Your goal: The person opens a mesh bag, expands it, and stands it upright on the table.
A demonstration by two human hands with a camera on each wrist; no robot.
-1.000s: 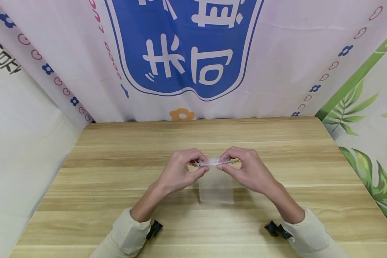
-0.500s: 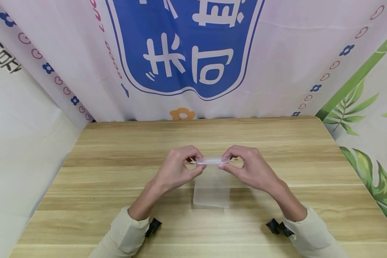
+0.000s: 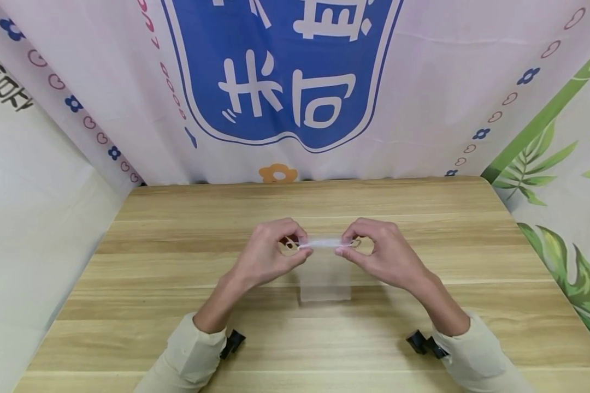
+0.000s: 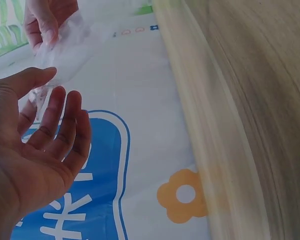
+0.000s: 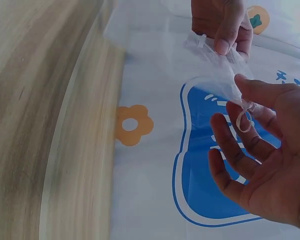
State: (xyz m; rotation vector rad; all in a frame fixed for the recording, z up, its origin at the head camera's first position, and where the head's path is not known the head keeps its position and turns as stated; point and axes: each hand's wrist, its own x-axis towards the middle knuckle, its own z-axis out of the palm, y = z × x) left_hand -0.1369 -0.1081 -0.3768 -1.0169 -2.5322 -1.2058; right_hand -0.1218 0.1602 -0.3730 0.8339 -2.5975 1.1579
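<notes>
Drawstring bag [image 3: 325,281]: lower-centre frame, mouth spread; cinching unclear
Left hand [image 3: 269,251]: pinches left end
Right hand [image 3: 384,252]: pinches right end

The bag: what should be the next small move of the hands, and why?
Perhaps draw the left hand and right hand gently apart, to stretch the top of the bag. Each hand pinches one end of it, it looks wrinkled between them, and a slack loop sticks out by the right hand.
</notes>
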